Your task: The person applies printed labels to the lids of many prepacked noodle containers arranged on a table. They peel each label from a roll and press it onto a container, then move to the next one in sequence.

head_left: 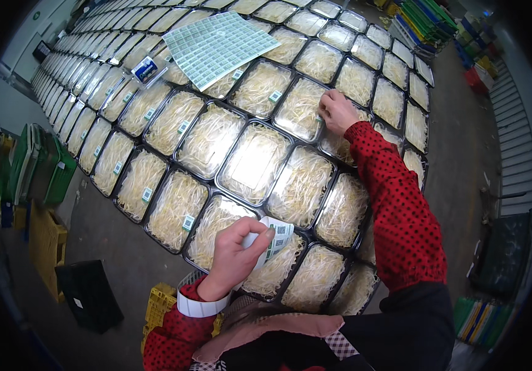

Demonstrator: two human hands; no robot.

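Observation:
My left hand (pixel 236 253) pinches a curled sheet of green-and-white stickers (pixel 278 234) between thumb and fingers, above the nearest row of packs. Across to the right, my right hand (pixel 338 112) reaches out with its fingers bent together at the right edge of a clear-lidded pack of bean sprouts (pixel 300 110). Whatever its fingertips may hold is hidden. Black trays of pale sprouts stand side by side all around. Several carry a small green-and-white sticker on the lid, such as this sprout pack (pixel 176 210) at the near left. Beside my left hand, the lids reflect bright light.
More sticker sheets (pixel 219 46) lie over the packs farther back, beside a small clear box with a blue label (pixel 148 71). Green crates (pixel 34 161) and a dark crate (pixel 89 295) stand at left. Stacked coloured crates (pixel 423 28) rise at the far right.

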